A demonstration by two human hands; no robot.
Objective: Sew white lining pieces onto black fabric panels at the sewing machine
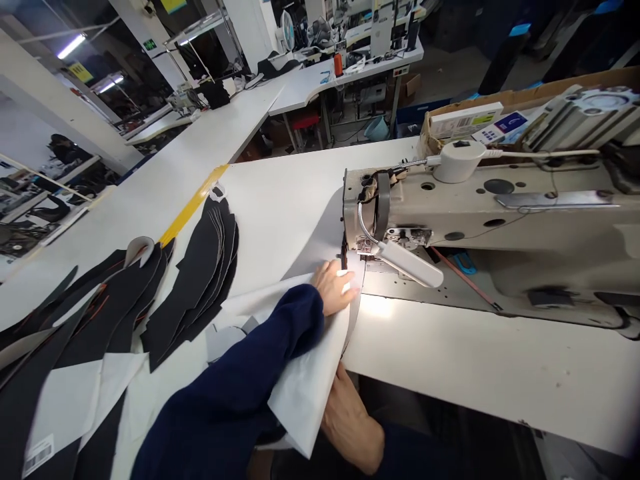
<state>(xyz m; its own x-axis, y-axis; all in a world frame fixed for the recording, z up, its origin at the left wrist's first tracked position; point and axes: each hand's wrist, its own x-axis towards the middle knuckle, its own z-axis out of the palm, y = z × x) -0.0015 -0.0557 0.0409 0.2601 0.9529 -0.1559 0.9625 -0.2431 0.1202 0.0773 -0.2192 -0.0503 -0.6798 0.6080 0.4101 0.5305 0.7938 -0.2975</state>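
Hands [332,289] against smooth white fabric [306,381]

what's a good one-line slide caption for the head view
Beside a sewing machine, the left hand rests on white material while the right hand is at its edge.

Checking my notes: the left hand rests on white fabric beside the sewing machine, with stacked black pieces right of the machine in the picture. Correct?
Wrong side: the head view shows the stacked black pieces left of the sewing machine. The left hand does rest on white fabric.
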